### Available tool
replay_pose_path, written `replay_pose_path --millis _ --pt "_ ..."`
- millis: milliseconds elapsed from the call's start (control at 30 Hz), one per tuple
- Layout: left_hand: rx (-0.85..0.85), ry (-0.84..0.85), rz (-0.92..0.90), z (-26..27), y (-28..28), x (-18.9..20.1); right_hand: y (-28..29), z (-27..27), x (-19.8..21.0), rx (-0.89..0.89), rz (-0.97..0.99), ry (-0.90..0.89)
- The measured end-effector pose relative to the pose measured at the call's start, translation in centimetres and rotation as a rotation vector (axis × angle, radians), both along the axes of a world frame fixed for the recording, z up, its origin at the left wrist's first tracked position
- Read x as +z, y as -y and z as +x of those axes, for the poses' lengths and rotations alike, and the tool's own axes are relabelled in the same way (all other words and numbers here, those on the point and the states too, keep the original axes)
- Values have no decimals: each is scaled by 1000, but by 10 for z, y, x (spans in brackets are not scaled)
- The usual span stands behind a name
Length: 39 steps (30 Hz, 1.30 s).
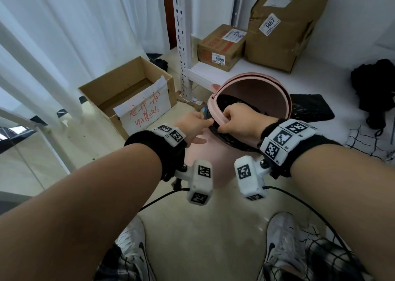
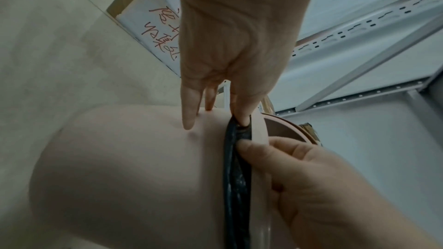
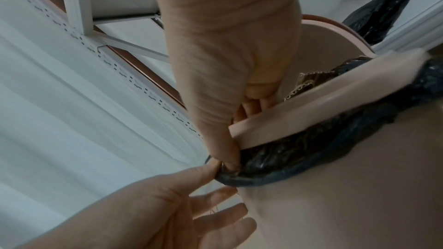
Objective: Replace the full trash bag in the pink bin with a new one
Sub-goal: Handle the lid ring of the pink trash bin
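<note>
While both hands pinch it, black bag (image 1: 233,139) rings pink bin (image 1: 205,165).

Right hand (image 1: 239,122) fingers (image 3: 266,103) (curled inside) hidden behind the bin's ring (image 3: 311,105).

Head cam sits high, faces fwd & down over both forearms; pink bin (image 1: 198,152) near centre, shoes at 6 o'clock, cardboard boxes (image 1: 280,24) at 1 o'clock, white curtain (image 1: 42,45) at 10 o'clock. Left wrist cam looks along left hand (image 2: 239,44) from very close; bin wall fills 7 o'clock, shelf frame (image 2: 359,35) at 2 o'clock. Right wrist cam looks along right hand (image 3: 227,63), equally close; curtain at 9 o'clock, bin at 4 o'clock. All 3 views share the bin's pink ring (image 3: 311,105), black trash bag (image 3: 299,150) edge & both hands; each wrist cam catches the other hand at its lower edge
</note>
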State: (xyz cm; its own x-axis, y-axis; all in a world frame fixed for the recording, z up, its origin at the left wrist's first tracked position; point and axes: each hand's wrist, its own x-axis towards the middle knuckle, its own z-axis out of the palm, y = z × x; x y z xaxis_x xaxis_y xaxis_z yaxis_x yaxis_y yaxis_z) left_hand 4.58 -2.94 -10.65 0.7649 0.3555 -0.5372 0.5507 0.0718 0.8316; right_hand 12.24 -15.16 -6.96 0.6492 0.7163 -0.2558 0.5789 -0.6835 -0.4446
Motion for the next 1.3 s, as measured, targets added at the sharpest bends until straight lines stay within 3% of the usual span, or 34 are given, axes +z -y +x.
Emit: replay_pose_path --millis 367,667,900,1300 --pt "123 73 -44 17 23 10 11 9 -8 -128 79 101" --pt "122 199 159 7 9 11 4 -1 -11 -163 183 -33" --pt "110 220 128 -9 4 -4 -4 -11 -15 -135 155 -90" --pt "114 215 80 -1 19 -14 -9 -12 -4 -46 -95 130"
